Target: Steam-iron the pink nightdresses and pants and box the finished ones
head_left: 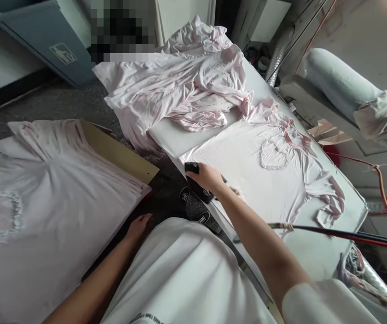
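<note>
My right hand [210, 177] is closed around the black handle of a steam iron [202, 191]. The iron is at the near edge of the ironing table [169, 135], by the hem of a pale pink T-shirt [237, 153]. This shirt lies spread out, with a ruffled heart outline on its chest and its neckline toward the far side. Low beside my body is my left hand [141, 227], near the edge of a stack of pale pink shirts [68, 180]. Its fingers are partly hidden and dark, so I cannot make out their grip.
Crumpled pink shirts [186, 85] are heaped at the table's far end. A tan board [119, 155] sticks out from the left stack. Hoses [341, 234] cross the table at right. Beyond are a padded sleeve arm [341, 81], a grey bin [45, 45] and a blurred-out person [122, 31].
</note>
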Demonstrator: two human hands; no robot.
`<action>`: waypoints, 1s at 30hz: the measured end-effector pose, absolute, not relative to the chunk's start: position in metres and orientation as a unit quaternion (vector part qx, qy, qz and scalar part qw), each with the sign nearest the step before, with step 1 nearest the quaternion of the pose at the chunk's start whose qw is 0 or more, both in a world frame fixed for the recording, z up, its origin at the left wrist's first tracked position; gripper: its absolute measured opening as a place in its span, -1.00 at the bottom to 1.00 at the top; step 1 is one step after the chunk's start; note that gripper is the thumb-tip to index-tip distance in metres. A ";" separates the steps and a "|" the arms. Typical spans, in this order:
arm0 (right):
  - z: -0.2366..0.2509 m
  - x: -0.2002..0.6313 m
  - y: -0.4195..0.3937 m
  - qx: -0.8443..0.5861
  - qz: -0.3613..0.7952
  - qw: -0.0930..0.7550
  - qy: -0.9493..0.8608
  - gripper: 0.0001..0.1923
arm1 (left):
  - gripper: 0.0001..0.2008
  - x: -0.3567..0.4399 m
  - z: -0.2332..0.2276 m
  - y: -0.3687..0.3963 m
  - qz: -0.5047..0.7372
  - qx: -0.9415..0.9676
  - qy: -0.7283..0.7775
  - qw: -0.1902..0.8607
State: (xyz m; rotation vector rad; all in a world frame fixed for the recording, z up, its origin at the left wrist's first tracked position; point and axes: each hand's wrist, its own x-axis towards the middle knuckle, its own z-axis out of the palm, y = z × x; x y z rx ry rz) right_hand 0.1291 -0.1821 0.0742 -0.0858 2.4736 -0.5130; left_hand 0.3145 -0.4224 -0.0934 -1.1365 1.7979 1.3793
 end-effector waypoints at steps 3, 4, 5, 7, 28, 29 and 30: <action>0.065 0.072 -0.224 -0.025 -0.196 0.285 0.938 -0.47 | -0.82 0.278 -0.098 -0.427 0.535 -0.398 0.669 0.330; 0.063 0.060 -0.221 -0.002 -0.202 0.278 0.939 -0.47 | -0.82 0.267 -0.098 -0.428 0.531 -0.385 0.677 0.333; 0.061 0.053 -0.210 0.031 -0.209 0.268 0.940 -0.48 | -0.81 0.257 -0.098 -0.431 0.523 -0.374 0.691 0.331; 0.063 0.059 -0.163 0.125 -0.225 0.234 0.938 -0.51 | -0.76 0.236 -0.093 -0.435 0.505 -0.352 0.726 0.307; 0.028 0.343 0.064 0.635 -0.162 -0.042 0.754 -0.46 | -0.75 -0.016 0.016 -0.238 0.287 0.092 0.942 0.144; 0.027 0.351 0.061 0.629 -0.188 -0.040 0.753 -0.49 | -0.70 -0.012 0.021 -0.247 0.283 0.095 0.945 0.136; 0.026 0.366 0.059 0.623 -0.206 -0.041 0.753 -0.52 | -0.65 -0.007 0.026 -0.261 0.283 0.096 0.946 0.128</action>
